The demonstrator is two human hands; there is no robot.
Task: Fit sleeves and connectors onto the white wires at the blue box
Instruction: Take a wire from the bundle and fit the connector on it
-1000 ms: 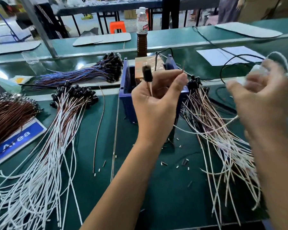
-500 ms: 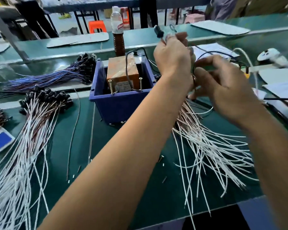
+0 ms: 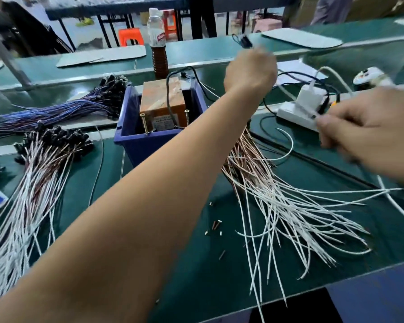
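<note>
Left hand (image 3: 250, 71) is gripping one black connector (image 3: 245, 41) aloft; right hand (image 3: 369, 127) is blurring, grip unclear; right pile of white wires (image 3: 289, 206) is waiting bare.

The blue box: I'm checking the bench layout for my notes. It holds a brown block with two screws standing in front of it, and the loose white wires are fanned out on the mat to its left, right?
Not quite. The blue box does hold the brown block with two screws, but the loose white wires are fanned out on the mat to its right. The wires left of it have black connectors fitted. The head view shows this.
</note>
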